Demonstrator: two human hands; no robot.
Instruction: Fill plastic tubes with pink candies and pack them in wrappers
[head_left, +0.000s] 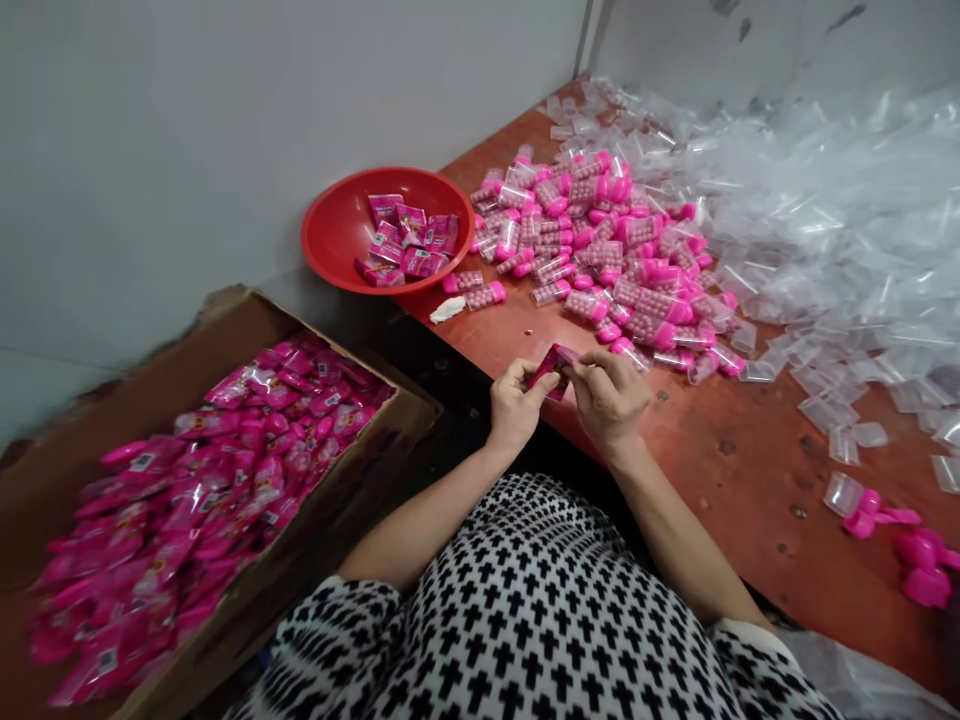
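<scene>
Between my two hands, over the table's near edge, is a small pink printed packet (550,372). My left hand (517,402) pinches its left side between thumb and fingers. On the other side my right hand (611,395) grips the packet's right upper edge with bent fingers. Just beyond my hands lies a heap of clear tubes with pink caps (600,250), filled with small pink balls. Two such tubes (480,293) lie apart near a crumpled white scrap (448,310).
A red bowl (322,245) with several pink packets sits at the table's far left corner. Below left stands a cardboard box (375,425) full of pink packets. Empty clear tubes (825,230) pile up at the right. Pink plastic parts (926,565) lie near the right edge.
</scene>
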